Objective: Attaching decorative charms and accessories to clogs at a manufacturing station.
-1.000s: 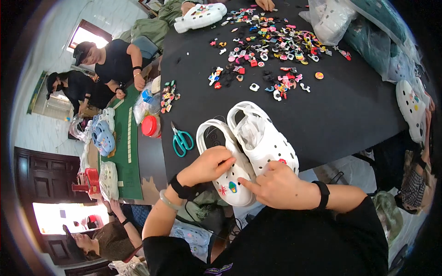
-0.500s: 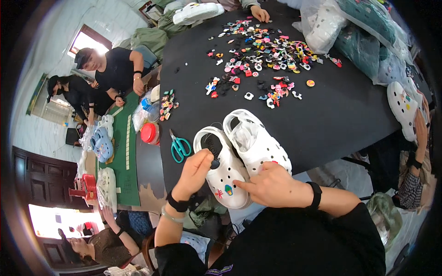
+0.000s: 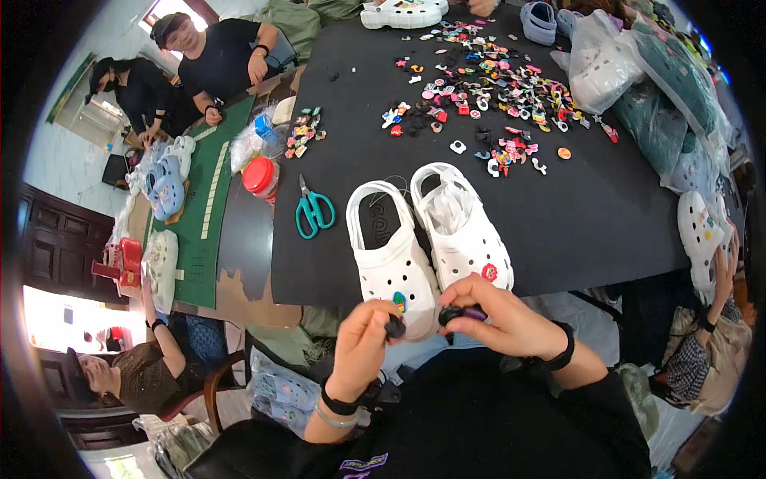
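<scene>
Two white clogs stand side by side at the table's near edge, toes toward me. On the left one is a green charm; on the right-hand clog sits a red round charm, and clear plastic fills its opening. Beside the left clog's toe, my left hand pinches a small black round piece. My right hand, in front of the right clog's toe, closes on a small black and purple piece. Fingers partly cover both pieces.
Teal-handled scissors lie left of the clogs, near a red-lidded jar. Many loose shoe charms spread across the black table. Bagged clogs are piled far right. Other people work at left; another person's hands hold a white clog at right.
My right hand has drawn back from pointing at the left clog and now holds the black and purple piece. My left hand has moved down toward the toe. The view has shifted.
</scene>
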{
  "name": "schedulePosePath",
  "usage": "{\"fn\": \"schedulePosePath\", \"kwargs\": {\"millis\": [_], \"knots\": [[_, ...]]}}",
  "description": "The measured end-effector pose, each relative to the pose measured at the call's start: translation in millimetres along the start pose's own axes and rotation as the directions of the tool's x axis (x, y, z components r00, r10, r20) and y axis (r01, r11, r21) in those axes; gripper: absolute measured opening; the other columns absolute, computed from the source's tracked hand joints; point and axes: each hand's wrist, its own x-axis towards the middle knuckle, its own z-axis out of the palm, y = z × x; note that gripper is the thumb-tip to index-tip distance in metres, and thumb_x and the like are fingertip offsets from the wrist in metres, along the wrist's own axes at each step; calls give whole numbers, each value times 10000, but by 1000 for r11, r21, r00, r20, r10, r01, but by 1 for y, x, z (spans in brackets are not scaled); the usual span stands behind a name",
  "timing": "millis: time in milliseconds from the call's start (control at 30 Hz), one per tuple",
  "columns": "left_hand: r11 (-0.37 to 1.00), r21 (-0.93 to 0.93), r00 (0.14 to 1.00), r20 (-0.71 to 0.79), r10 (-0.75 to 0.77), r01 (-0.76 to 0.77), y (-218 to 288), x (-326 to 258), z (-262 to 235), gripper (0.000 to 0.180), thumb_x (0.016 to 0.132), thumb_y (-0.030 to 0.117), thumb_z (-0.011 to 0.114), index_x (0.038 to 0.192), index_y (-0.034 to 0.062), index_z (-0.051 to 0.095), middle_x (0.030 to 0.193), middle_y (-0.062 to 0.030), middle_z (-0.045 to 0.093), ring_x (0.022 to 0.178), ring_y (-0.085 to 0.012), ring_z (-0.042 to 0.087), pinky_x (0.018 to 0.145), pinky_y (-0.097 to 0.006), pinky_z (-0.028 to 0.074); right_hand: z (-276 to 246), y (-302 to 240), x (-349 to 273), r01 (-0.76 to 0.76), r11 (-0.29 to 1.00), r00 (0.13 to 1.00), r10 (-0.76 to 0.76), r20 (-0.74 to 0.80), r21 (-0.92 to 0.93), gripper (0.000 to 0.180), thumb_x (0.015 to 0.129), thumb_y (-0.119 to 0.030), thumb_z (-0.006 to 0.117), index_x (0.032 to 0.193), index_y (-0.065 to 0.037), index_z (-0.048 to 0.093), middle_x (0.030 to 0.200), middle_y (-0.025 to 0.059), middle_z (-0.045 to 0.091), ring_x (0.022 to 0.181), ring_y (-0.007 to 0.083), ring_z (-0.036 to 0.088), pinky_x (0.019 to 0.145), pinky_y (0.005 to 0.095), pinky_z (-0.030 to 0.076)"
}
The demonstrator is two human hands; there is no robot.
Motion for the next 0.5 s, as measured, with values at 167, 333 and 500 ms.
{"fn": "schedulePosePath", "kwargs": {"millis": [167, 333, 500], "knots": [[900, -414, 990, 103, -98, 133, -8, -11, 10, 291, 1012, 253, 361, 928, 4, 487, 703, -82, 460, 595, -157, 403, 522, -277, 328, 14, 12, 3, -141, 972, 987, 122, 108, 191, 276, 836, -92, 684, 1055, 0, 543, 1027, 42, 596, 819, 109, 572, 716, 240, 439], [779, -593, 979, 102, -178, 204, -13, -13, 11, 263, 1028, 243, 323, 964, 41, 479, 821, -72, 491, 658, -134, 438, 550, -260, 358, 20, 7, 11, -192, 969, 973, 167, 160, 157, 232, 787, -113, 741, 989, -50, 648, 947, -5, 579, 741, 63, 508, 623, 212, 391], [623, -717, 950, 217, -224, 311, -20, -8, 17, 242, 1031, 250, 304, 995, 68, 459, 958, -59, 479, 668, -147, 453, 536, -264, 383, 36, 10, 15, 196, 972, 980, -197, 8, -125, 214, 720, -85, 763, 924, -146, 740, 786, -11, 476, 685, 105, 487, 566, 232, 391]]}}
